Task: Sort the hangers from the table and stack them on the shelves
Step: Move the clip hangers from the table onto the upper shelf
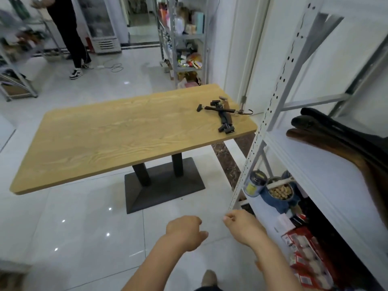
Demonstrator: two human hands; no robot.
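A small heap of dark clip hangers (223, 114) lies at the far right corner of the wooden table (117, 135). Several dark and brown hangers (327, 133) are stacked on the white shelf (304, 164) of the metal rack at the right. My left hand (184, 232) and my right hand (243, 225) hang low in front of me over the floor. Both have loosely curled fingers and hold nothing. They are well short of the table and below the shelf with the stack.
The rack's perforated upright (258, 133) stands between table and shelf. Cans and a jar of nuts (279, 191) sit on a lower shelf, red boxes (306, 261) below. Another person (69, 34) stands at the back left near more racks.
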